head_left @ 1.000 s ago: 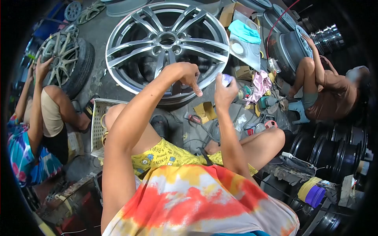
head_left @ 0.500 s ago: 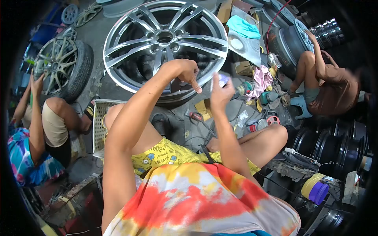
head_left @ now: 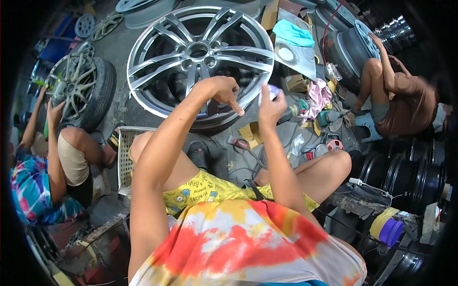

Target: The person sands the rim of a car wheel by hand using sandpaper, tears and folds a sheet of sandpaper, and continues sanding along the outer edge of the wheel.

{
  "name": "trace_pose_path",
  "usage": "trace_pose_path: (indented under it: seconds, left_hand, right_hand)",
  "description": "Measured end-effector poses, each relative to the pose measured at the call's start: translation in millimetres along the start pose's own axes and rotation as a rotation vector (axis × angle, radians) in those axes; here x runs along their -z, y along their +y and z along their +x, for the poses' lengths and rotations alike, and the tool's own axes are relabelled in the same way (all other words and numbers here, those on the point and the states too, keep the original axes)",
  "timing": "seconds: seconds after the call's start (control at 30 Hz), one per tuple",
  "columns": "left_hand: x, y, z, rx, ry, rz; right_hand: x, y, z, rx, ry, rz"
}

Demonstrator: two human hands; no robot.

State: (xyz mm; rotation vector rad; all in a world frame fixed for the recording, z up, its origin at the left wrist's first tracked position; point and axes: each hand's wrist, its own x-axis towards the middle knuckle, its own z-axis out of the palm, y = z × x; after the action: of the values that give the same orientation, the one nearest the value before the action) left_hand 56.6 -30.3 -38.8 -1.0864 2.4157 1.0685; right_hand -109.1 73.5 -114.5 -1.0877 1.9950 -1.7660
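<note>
My left hand (head_left: 223,94) hangs over the near rim of a silver alloy wheel rim (head_left: 238,66). Its thumb is stretched out and its fingers are loosely bent, with nothing visible in them. To its right my right hand (head_left: 273,108) is raised, fingers wrapped round a small white-and-purple object (head_left: 274,91); its kind is unclear, as the fingers partly cover it. The two hands are apart. Under the silver wheel lies a dark round support, mostly hidden. Close to my right hand, a green power tool (head_left: 298,107) lies on the floor.
A pink cloth (head_left: 317,97), a cable and a second power tool (head_left: 329,117) lie to the right. A white plastic basket (head_left: 125,159) stands by my leg. Co-workers sit at both sides, with wheels (head_left: 74,88) and a tyre (head_left: 101,90) at left. Black rims (head_left: 396,176) stand at lower right.
The view has shifted slightly, so the surroundings sit a little lower and to the right. My right hand still grips the small object; its tilt has changed slightly. My left hand looks nearly the same.
</note>
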Motion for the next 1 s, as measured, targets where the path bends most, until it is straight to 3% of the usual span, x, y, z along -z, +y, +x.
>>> trace_pose_path:
  seconds: [0.07, 0.17, 0.27, 0.53, 0.63, 0.67, 0.73, 0.83, 1.0]
  left_hand:
    - [-2.2, -0.7, 0.5, 0.005, 0.014, -0.015]
    - [1.7, 1.8, -1.3, 0.027, 0.001, -0.021]
    - [2.4, 4.1, 0.6, 0.034, -0.031, 0.005]
    - [3.0, 4.5, -2.4, 0.035, -0.025, -0.037]
    - [0.7, 1.9, 2.5, 0.031, -0.034, 0.019]
    - [0.6, 0.2, 3.9, 0.032, -0.036, 0.018]
    - [1.5, 3.5, -0.5, 0.028, -0.021, 0.005]
    - [0.3, 2.3, -0.6, 0.032, -0.011, -0.033]
    - [1.5, 0.9, 1.9, 0.027, -0.011, -0.022]
  right_hand:
    - [-8.4, 4.7, 20.4, -0.065, 0.01, 0.203]
    - [-11.9, -11.2, 5.6, -0.088, 0.082, 0.084]
    - [-10.2, -0.5, -48.5, -0.069, -0.033, 0.123]
    - [0.1, -8.7, -2.1, -0.026, -0.098, 0.243]
    - [3.2, -10.3, -31.6, 0.026, -0.073, 0.088]
    - [5.4, -2.3, -44.6, -0.073, -0.148, 0.15]
    - [11.5, -8.5, -43.0, -0.01, -0.163, 0.039]
    - [7.9, -17.0, -11.2, -0.005, -0.118, 0.129]
    - [2.5, -6.5, -38.8, 0.012, -0.071, 0.015]
